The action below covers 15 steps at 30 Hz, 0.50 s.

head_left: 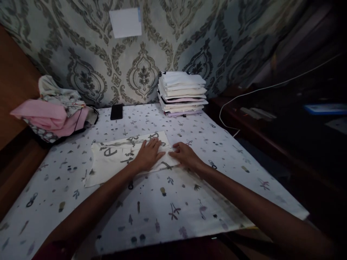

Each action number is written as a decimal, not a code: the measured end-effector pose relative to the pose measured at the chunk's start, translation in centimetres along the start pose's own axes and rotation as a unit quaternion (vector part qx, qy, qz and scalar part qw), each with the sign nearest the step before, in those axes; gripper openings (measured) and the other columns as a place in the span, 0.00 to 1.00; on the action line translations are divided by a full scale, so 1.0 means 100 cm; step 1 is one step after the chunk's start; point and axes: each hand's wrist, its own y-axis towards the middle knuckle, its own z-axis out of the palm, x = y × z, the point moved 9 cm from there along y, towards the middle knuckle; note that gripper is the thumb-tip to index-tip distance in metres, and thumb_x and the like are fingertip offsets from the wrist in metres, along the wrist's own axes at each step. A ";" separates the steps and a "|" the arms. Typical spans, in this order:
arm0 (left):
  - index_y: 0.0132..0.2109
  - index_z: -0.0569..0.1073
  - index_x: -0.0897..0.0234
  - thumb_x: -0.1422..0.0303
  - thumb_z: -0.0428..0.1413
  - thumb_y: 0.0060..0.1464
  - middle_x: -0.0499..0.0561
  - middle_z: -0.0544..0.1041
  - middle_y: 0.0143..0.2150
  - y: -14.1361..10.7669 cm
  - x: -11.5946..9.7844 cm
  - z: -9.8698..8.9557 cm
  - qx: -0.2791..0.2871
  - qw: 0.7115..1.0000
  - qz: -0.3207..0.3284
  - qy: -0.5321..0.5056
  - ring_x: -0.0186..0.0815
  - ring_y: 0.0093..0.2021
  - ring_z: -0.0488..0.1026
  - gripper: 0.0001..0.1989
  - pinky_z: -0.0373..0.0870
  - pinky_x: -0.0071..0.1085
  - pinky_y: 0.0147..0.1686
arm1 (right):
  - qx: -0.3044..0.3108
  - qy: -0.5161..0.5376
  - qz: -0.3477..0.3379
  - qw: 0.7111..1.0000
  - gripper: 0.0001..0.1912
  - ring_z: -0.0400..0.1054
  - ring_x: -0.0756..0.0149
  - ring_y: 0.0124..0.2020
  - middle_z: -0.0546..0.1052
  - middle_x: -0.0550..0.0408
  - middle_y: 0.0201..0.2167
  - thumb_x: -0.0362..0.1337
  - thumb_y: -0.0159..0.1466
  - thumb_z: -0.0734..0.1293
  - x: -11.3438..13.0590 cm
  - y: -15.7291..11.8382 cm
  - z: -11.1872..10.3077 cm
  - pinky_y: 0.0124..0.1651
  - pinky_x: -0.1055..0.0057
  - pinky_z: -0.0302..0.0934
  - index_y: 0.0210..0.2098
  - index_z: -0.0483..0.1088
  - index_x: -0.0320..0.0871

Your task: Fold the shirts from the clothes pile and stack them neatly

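In the head view, a folded white cotton cloth with dark lettering [108,168] lies on the patterned white sheet [146,220], long axis from between 8 and 9 to between 2 and 3 o'clock. The left hand [148,155] spreads open upon it, gripping nothing; the right hand [185,155], part-curled, touches its 3 o'clock end, grip unclear. A neat stack of pale folded cloths [184,94] stands toward 1 o'clock.

The left fingers [152,142] lie on the printed cloth [104,168], right fingers [179,145] at its edge.

Printed garment [108,166] showing dark lettering on white; near table cover [151,202] displaying scattered grey-purple motifs on white; far wallpaper [143,72] bearing grey damask; left cloth [51,115] showing pink.
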 end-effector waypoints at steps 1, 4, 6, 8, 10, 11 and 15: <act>0.67 0.62 0.68 0.57 0.41 0.70 0.63 0.64 0.70 0.006 0.004 -0.007 -0.007 1.000 -0.004 -0.020 0.48 0.71 0.58 0.27 0.54 0.51 0.68 | 0.006 0.009 -0.002 1.000 0.12 0.69 0.64 0.28 0.74 0.57 0.28 0.38 0.55 0.71 0.000 0.002 0.002 0.27 0.72 0.59 0.38 0.70 0.43; 0.58 0.71 0.66 0.63 0.41 0.69 0.61 0.76 0.59 0.035 0.018 -0.026 -0.017 0.998 -0.005 -0.061 0.47 0.59 0.72 0.20 0.67 0.44 0.58 | 0.050 0.029 0.008 0.998 0.05 0.64 0.68 0.22 0.69 0.61 0.20 0.36 0.54 0.69 -0.002 0.005 0.009 0.24 0.73 0.54 0.28 0.69 0.43; 0.55 0.73 0.66 0.69 0.44 0.65 0.61 0.77 0.56 0.062 0.026 -0.033 -0.012 0.998 0.006 -0.064 0.46 0.55 0.74 0.18 0.69 0.41 0.55 | 0.080 0.041 0.025 0.996 0.08 0.58 0.71 0.17 0.64 0.63 0.15 0.37 0.54 0.68 -0.004 0.006 0.013 0.22 0.73 0.51 0.22 0.66 0.44; 0.54 0.74 0.67 0.74 0.47 0.60 0.61 0.77 0.55 0.088 0.029 -0.033 0.002 0.998 0.017 -0.059 0.46 0.54 0.74 0.18 0.69 0.40 0.54 | 0.095 0.058 0.025 0.993 0.12 0.54 0.72 0.16 0.60 0.65 0.12 0.39 0.53 0.68 -0.005 0.006 0.014 0.21 0.73 0.48 0.18 0.63 0.45; 0.53 0.74 0.66 0.76 0.51 0.54 0.59 0.79 0.50 0.109 0.029 -0.028 0.022 0.998 0.026 -0.058 0.44 0.50 0.75 0.20 0.70 0.38 0.53 | 0.094 0.069 0.004 0.993 0.13 0.53 0.73 0.17 0.58 0.65 0.12 0.39 0.52 0.68 -0.002 0.005 0.013 0.22 0.74 0.47 0.17 0.61 0.45; 0.52 0.75 0.66 0.77 0.52 0.51 0.57 0.80 0.47 0.116 0.028 -0.025 0.034 0.997 0.031 -0.059 0.43 0.48 0.75 0.21 0.70 0.36 0.51 | 0.093 0.069 -0.005 0.993 0.12 0.53 0.73 0.17 0.59 0.65 0.13 0.38 0.51 0.68 -0.001 0.004 0.013 0.22 0.74 0.47 0.18 0.61 0.45; 0.45 0.78 0.67 0.78 0.56 0.42 0.54 0.80 0.39 0.129 0.022 -0.018 0.080 0.993 0.045 -0.078 0.40 0.38 0.75 0.19 0.70 0.32 0.40 | 0.098 0.073 -0.016 0.992 0.08 0.57 0.71 0.21 0.63 0.64 0.17 0.35 0.49 0.66 0.002 -0.006 0.012 0.25 0.74 0.50 0.20 0.61 0.45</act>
